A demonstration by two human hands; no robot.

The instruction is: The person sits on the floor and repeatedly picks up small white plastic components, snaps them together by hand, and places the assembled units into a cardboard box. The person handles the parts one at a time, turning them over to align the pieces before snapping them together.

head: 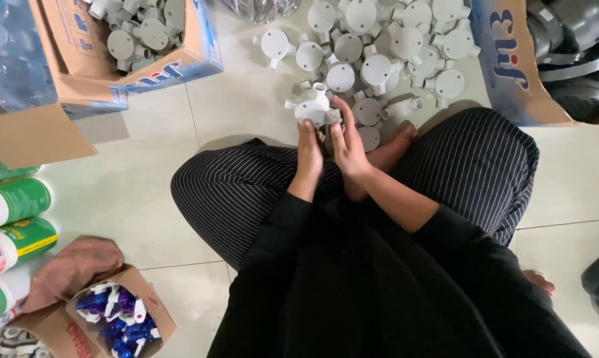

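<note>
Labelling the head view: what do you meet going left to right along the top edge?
Open cardboard box of grey fittings → loose pile of grey fittings on the floor → blue-and-brown box wall → dark pipe parts.

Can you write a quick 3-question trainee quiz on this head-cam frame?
1. True or false: both the left hand and the right hand hold the grey junction box.
2. Where is the loose pile of grey junction boxes? A) on the tiled floor in front of the person's crossed legs B) inside the small box of blue spray nozzles C) on a shelf
3. Fill in: the open cardboard box at the upper left holds more grey ____.

Key: 1 true; 2 A; 3 junction boxes.
</note>
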